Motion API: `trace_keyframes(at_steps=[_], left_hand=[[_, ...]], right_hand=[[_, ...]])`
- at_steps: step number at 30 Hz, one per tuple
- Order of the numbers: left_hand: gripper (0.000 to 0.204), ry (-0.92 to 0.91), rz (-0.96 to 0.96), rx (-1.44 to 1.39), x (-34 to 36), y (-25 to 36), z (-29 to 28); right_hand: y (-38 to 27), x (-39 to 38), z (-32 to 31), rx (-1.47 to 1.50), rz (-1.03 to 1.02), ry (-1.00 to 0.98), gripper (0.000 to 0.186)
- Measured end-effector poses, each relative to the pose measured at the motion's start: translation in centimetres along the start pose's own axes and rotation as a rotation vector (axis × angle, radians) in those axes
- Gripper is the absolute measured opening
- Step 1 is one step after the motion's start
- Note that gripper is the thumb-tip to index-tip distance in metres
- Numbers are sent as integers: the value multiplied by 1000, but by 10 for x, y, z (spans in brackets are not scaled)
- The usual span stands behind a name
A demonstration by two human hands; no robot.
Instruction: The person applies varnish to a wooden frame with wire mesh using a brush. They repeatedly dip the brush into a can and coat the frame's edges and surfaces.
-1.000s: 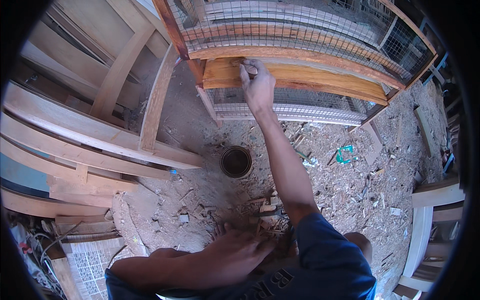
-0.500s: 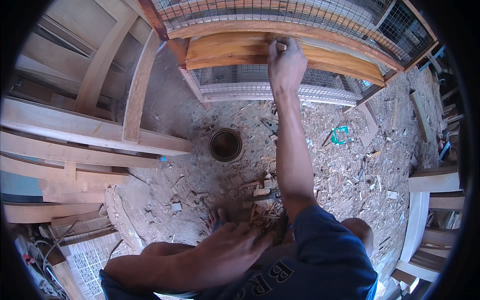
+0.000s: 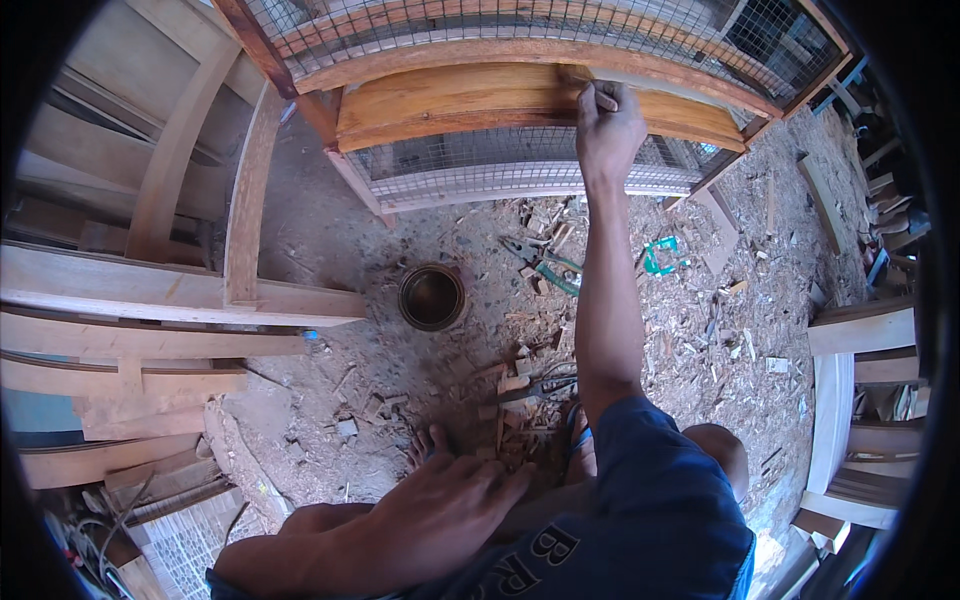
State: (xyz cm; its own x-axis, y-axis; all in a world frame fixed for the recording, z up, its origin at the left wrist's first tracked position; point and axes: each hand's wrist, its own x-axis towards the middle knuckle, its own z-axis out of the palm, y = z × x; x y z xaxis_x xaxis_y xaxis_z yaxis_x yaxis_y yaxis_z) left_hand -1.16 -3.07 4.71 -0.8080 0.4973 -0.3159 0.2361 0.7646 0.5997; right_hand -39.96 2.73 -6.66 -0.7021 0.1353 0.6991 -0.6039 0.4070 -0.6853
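My right hand (image 3: 611,130) reaches out to the wooden cage at the far side, its fingers closed round a paintbrush (image 3: 574,75). Most of the brush is hidden by the hand; its head meets the upper part of a wet-looking, orange-stained wooden panel (image 3: 450,100). That panel runs between two wire-mesh sections of the cage (image 3: 520,50). My left hand (image 3: 455,500) lies over my bent knee, fingers loosely stretched and holding nothing. On the ground between me and the cage stands an open round can (image 3: 432,297) with dark brown contents.
Pliers with green handles (image 3: 545,268) and a green plastic piece (image 3: 662,256) lie among wood chips and offcuts. Wooden frames (image 3: 180,290) crowd the left side, and more timber framing (image 3: 835,420) stands at the right. My bare foot (image 3: 430,445) is near the scraps.
My right hand has slid to the right along the orange-stained panel with the paintbrush. The view has shifted slightly, and the pliers now show more fully. My left hand stays at my knee.
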Motion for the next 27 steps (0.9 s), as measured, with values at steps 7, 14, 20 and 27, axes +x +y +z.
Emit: trace_keyframes(at_steps=[7,14,20,27], left_hand=[[62,-47,37,-40,1,9,-9],[64,-96,-4,-34,25,8,-16],[65,-134,-36,-42,38,10,-21],[64,-82,13,-67,57,9,-18]], right_hand=[[40,59,-45,-335,9,66,20],[-15,-2,0,152,56,-213,19],[54,49,-67,-99,70,-19,23],[133,115,-110,-307,120,99,26]])
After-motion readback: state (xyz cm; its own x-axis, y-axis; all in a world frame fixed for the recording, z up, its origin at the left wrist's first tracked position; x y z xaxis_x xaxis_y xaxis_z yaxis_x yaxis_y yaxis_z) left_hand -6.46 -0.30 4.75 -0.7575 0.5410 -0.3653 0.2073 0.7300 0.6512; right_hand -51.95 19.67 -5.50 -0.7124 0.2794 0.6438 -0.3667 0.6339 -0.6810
